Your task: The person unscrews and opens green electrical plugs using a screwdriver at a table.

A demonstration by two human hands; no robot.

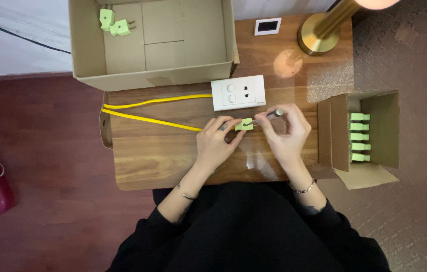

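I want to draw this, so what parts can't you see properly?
All in the head view:
- Green plug: partly hidden by left hand fingers.
- Metal tool: handle hidden inside right hand; tip too small.
- Lamp: top cut off by the edge.
- Small box: plugs half hidden by its wall.

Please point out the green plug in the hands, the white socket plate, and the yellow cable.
green plug [244,124], head view, on the middle of its body.
white socket plate [238,92], head view, on its flat face.
yellow cable [153,121], head view, on its lower strand.
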